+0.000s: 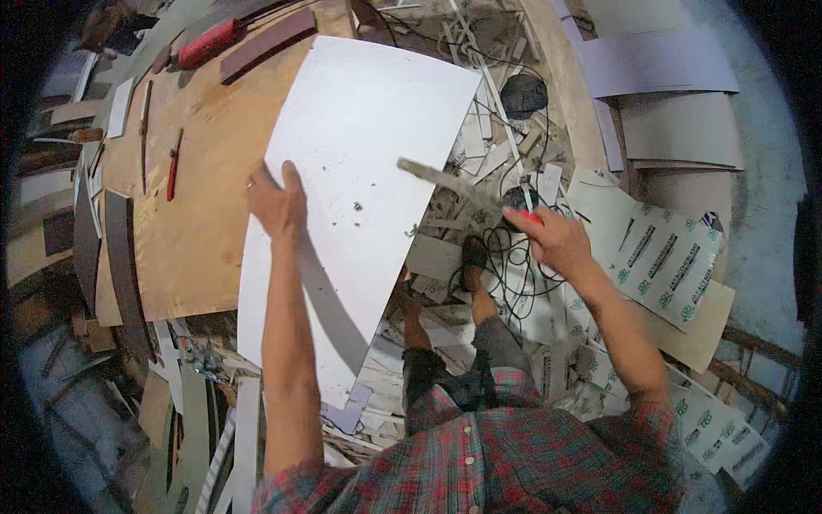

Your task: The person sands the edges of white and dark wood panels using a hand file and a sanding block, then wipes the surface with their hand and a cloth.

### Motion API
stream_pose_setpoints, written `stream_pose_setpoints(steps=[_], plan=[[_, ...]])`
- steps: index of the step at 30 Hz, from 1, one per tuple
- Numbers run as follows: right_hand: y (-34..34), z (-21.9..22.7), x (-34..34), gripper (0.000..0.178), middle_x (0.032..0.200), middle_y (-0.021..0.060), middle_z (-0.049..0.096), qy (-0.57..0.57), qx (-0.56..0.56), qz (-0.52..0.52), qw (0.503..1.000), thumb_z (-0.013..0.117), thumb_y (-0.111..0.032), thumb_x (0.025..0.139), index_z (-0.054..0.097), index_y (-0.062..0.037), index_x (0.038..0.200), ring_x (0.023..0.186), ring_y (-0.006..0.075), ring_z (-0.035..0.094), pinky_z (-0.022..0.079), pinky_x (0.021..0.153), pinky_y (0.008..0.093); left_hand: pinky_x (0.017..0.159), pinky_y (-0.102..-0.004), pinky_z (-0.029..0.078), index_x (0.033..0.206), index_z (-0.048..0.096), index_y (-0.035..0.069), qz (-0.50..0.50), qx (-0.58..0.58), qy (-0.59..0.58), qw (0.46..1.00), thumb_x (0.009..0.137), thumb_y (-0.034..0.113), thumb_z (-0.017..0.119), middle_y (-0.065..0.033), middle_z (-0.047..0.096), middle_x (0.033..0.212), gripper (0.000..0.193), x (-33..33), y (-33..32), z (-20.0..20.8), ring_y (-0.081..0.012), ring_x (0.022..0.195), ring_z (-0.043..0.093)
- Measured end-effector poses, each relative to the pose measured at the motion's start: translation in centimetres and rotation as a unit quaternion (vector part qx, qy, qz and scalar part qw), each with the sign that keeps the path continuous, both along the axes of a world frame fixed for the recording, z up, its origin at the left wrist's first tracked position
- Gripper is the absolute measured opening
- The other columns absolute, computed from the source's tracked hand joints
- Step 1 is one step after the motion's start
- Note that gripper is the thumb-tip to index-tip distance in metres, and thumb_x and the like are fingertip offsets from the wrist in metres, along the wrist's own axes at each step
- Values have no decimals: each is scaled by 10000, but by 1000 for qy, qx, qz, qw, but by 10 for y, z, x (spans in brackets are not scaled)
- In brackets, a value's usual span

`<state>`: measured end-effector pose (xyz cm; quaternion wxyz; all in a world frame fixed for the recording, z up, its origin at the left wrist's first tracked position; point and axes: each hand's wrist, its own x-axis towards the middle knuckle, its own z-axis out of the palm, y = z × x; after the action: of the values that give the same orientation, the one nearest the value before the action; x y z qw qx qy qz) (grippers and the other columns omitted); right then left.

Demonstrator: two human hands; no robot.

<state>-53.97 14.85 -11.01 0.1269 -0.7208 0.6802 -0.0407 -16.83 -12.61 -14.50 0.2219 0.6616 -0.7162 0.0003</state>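
Note:
A long white board [360,128] lies slantwise over the edge of the wooden worktable, and small dark crumbs are scattered on it. My left hand [278,199] grips the board's left edge, thumb on top and fingers bent at the rim. To the right of the board, my right hand [555,240] is closed round the red handle of a flat file [454,182]. The file's long grey blade points left, and its tip shows over the board's right edge. Whether the blade touches the board I cannot tell.
On the wooden worktable [205,146] lie a red power tool [208,44], a brown strip [268,45] and a red-handled tool [174,167]. Offcuts and a black cable [514,265] litter the floor near my feet. Printed sheets [664,261] are at the right.

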Motion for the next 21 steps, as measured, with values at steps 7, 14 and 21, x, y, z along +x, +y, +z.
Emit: stream_pose_setpoints(steps=[7,14,21], plan=[[-98,-28,-48,737,815,52,565,-45,-76,110,990,644,-79,781,489,-428,1412,668,270,644,525,497,402,1002,-498,431,1307,544,-73,-24,4,-1,1000,909,402,646,-295,595,1234,628,-1,-1,1,-452,1165,553],[-48,-8,-62,749,811,60,563,-100,55,134,984,649,-116,782,462,-457,1422,678,294,645,532,530,437,1021,-484,428,1301,559,-72,-23,5,20,1000,915,383,650,-310,585,1254,603,7,-3,1,-453,1182,553],[-135,-24,-41,770,729,63,512,-75,-96,120,985,635,-28,744,528,-421,1397,598,254,591,499,502,397,1005,-483,428,1299,550,-75,-2,53,12,999,919,354,652,-303,581,1226,582,-7,-5,6,-434,1150,555]])
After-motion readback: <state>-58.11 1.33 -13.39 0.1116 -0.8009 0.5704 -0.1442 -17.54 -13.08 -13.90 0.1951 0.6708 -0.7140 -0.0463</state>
